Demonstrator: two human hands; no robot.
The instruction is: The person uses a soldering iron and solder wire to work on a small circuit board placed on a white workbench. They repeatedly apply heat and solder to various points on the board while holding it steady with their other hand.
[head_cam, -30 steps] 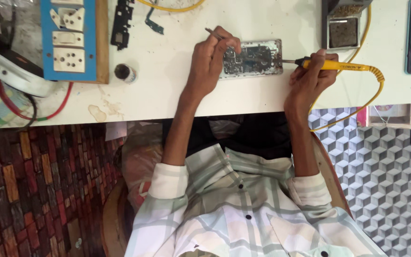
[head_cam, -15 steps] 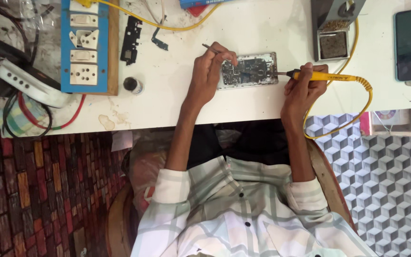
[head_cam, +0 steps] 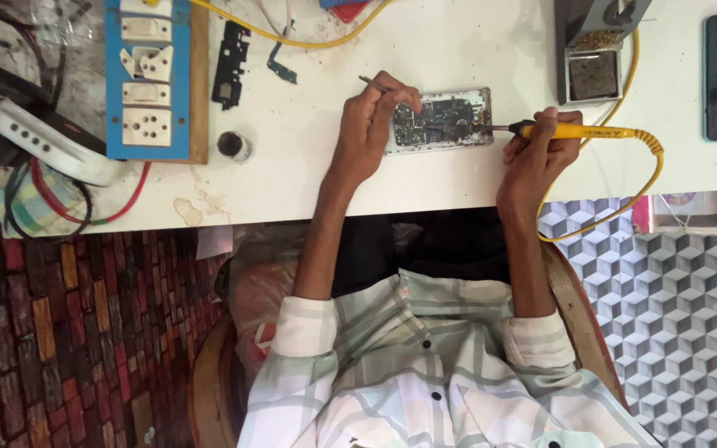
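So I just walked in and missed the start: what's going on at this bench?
A person sits at a white table working on an opened phone. The left hand holds tweezers at the phone's board, and the right hand holds a yellow soldering iron with its tip at the phone's edge.

A white table (head_cam: 309, 178), stained and scuffed, spans the far side. Left of the seat, the floor (head_cam: 60, 332) is red, brick-patterned tile; on the right it turns to grey cube-patterned tile (head_cam: 690, 315). A round wooden chair (head_cam: 209, 390) stands near. Light is even and soft.
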